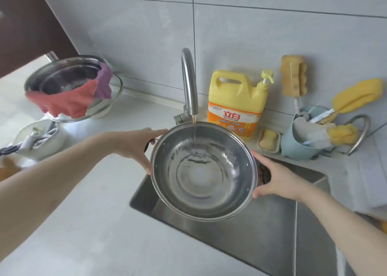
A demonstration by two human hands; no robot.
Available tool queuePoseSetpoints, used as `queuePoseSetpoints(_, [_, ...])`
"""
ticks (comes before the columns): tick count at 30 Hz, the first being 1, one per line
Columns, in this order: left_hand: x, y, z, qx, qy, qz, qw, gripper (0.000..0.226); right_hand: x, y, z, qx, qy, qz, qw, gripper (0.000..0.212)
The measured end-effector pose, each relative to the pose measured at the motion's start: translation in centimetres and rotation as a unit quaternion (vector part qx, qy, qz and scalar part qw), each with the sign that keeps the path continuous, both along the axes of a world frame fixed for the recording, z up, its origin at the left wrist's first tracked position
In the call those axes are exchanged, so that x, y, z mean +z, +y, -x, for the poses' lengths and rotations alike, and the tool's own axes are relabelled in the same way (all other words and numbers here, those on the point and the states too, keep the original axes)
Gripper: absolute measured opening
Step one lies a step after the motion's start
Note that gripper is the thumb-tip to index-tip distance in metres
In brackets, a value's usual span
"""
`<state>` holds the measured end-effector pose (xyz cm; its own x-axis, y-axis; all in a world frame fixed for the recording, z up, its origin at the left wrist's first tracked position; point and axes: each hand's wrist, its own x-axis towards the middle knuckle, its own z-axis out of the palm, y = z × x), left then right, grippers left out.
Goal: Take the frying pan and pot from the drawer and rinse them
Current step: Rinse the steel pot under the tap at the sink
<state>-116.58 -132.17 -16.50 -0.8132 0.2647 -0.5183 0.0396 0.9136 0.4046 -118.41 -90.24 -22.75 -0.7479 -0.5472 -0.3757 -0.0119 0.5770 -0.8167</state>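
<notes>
Pot (204, 171) hangs over the sink (261, 233), left hand (136, 147) and right hand (272, 180) gripping its handles under the tap (189, 87): rinsing now; next, swirl and tip out.

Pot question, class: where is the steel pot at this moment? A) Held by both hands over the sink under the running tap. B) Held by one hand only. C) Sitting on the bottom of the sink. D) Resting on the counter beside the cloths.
A: the left hand and right hand hold the pot over the sink, with the tap streaming water into it.
</notes>
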Motion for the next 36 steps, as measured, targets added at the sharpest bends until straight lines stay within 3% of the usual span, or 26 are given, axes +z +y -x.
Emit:
queuePoseSetpoints(3, [0.1, -0.2, -0.4, 0.015, 0.053, 0.005, 0.998, 0.134, -2.8, -1.4, -1.0, -0.053, 0.048, 0.023, 0.997, 0.134])
queuePoseSetpoints(8, [-2.3, 1.1, -1.2, 0.014, 0.172, 0.062, 0.983, 0.139, -3.4, -1.4, -1.5, -0.091, 0.169, 0.033, 0.981, 0.131])
queuePoseSetpoints(16, [-8.2, 5.7, -2.6, 0.046, 0.275, 0.021, 0.96, 0.143, -2.7, 3.7, -2.6, -0.091, 0.266, -0.029, 0.959, 0.133])
queuePoseSetpoints(20, [-9.2, 7.1, -3.6, 0.023, 0.444, -0.013, 0.896, 0.14, -2.2, 5.3, -4.0, -0.105, 0.411, -0.066, 0.903, 0.137])
queuePoseSetpoints(24, [-7.8, 7.8, -3.6, -0.006, 0.576, -0.009, 0.817, 0.133, -0.1, 6.3, -4.8, -0.094, 0.56, -0.025, 0.823, 0.079])
queuePoseSetpoints(28, [-5.7, 8.4, -3.3, -0.023, 0.652, -0.013, 0.758, 0.126, 2.3, 6.8, -4.6, -0.095, 0.639, -0.033, 0.762, 0.065])
queuePoseSetpoints(30, [-4.8, 8.5, -3.1, -0.019, 0.678, -0.014, 0.735, 0.124, 3.6, 6.7, -4.6, -0.099, 0.674, -0.033, 0.731, 0.061])
queuePoseSetpoints(32, [-4.1, 8.5, -2.9, -0.01, 0.694, -0.018, 0.72, 0.125, 4.6, 6.7, -4.5, -0.096, 0.699, -0.037, 0.708, 0.07])
queuePoseSetpoints(36, [-3.5, 8.5, -3.0, -0.004, 0.7, -0.015, 0.714, 0.125, 5.5, 6.6, -4.5, -0.093, 0.706, -0.038, 0.701, 0.072])
